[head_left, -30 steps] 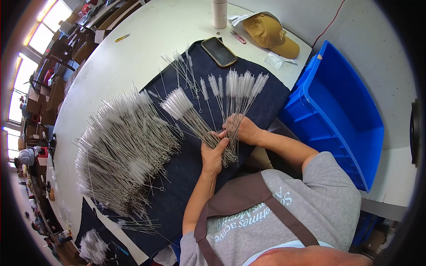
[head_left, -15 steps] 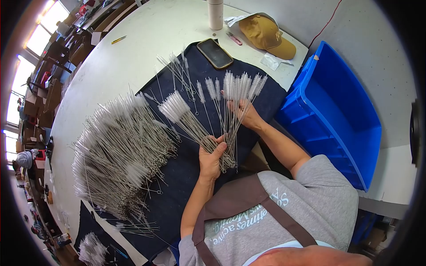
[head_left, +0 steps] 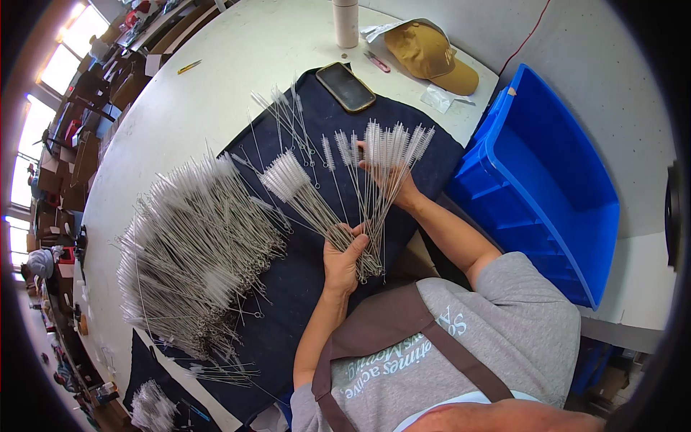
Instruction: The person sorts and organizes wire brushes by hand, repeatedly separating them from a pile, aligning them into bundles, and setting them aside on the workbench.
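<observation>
My left hand (head_left: 344, 258) is closed around the lower wire stems of a bundle of thin white-bristled tube brushes (head_left: 286, 178), their looped ends sticking out below the thumb. The brushes spread in two groups: a dense one leaning left and a looser fan (head_left: 389, 144) to the right. Behind the bristle heads of that fan is my right hand (head_left: 396, 183), its fingers curled around several brushes and partly hidden by them. A large heap of the same brushes (head_left: 209, 252) lies to the left on a dark cloth (head_left: 302, 324).
Several loose brushes (head_left: 284, 119) lie beyond my hands, near a phone (head_left: 346, 87). Farther back on the white table (head_left: 237, 50) are a bottle (head_left: 345, 25), thread snips (head_left: 378, 63) and a tan cap (head_left: 430, 57). A blue bin (head_left: 547, 194) stands at right, a smaller brush pile (head_left: 152, 407) at lower left.
The fingers of my right hand have shifted slightly behind the brush heads and spread a little. My left hand keeps its hold on the stems.
</observation>
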The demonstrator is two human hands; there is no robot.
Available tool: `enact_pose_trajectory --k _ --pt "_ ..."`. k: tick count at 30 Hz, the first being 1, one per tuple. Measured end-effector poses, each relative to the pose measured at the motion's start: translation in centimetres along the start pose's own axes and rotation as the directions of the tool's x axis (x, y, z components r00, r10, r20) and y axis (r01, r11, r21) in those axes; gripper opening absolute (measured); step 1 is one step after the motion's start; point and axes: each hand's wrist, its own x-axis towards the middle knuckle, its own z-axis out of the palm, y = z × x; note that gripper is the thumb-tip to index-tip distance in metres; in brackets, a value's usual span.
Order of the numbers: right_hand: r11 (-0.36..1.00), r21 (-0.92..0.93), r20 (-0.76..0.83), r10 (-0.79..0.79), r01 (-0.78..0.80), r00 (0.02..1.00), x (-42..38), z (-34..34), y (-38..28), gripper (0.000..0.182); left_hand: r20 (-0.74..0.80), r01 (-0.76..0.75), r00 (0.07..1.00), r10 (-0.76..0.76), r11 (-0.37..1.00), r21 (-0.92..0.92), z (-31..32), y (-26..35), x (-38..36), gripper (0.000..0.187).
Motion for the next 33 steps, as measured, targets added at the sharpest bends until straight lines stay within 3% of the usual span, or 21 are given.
enact_pose_trajectory --k 6,12,15,18,24,28,30,31,32,33 --pt "0.995 -0.014 -0.01 -0.1 0.1 0.995 0.0 0.4 1.0 0.027 -0.012 0.009 1.0 -0.009 1.0 0.007 0.0 0.1 -0.1 0.026" --pt "0.999 0.005 0.088 0.045 -0.045 0.995 0.0 -0.3 0.2 0.03 -0.008 0.002 1.0 -0.002 1.0 0.003 -0.2 0.1 -0.2 0.026" --pt "0.998 -0.069 -0.003 -0.004 0.003 1.0 0.3 -0.3 -0.1 0.027 0.004 0.012 1.0 -0.012 1.0 -0.006 -0.2 0.4 -0.2 0.026" --pt "0.998 0.053 -0.035 0.02 -0.018 0.999 0.4 -0.3 -0.1 0.028 0.002 -0.003 1.0 0.003 1.0 0.002 -0.2 0.3 -0.2 0.026" --pt "0.998 -0.038 0.083 0.044 -0.041 0.996 -0.2 -1.0 -0.3 0.034 -0.008 0.001 1.0 -0.001 1.0 0.017 -0.2 0.2 -0.1 0.026" --pt "0.966 -0.259 0.149 0.044 -0.004 0.988 -0.6 -0.1 2.8 0.039 0.007 0.008 1.0 -0.008 1.0 0.015 0.0 0.3 -0.3 0.025" --pt "0.872 -0.487 0.253 0.187 -0.042 0.949 -0.4 -0.3 2.7 0.041 0.014 0.006 1.0 -0.006 1.0 0.008 0.0 0.3 -0.4 0.025" --pt "0.676 -0.711 0.194 -0.078 0.195 0.978 -1.3 0.5 3.2 0.038 0.016 -0.001 1.0 0.001 1.0 0.007 0.0 0.2 -0.4 0.025" --pt "0.875 -0.478 0.223 0.037 0.076 0.974 -1.4 0.5 3.4 0.037 0.018 -0.009 1.0 0.008 1.0 0.005 0.0 0.2 -0.4 0.025" --pt "0.975 -0.208 0.285 0.136 -0.077 0.949 -1.1 0.4 2.6 0.036 0.029 0.009 1.0 -0.009 1.0 -0.013 0.0 0.3 -0.3 0.025"
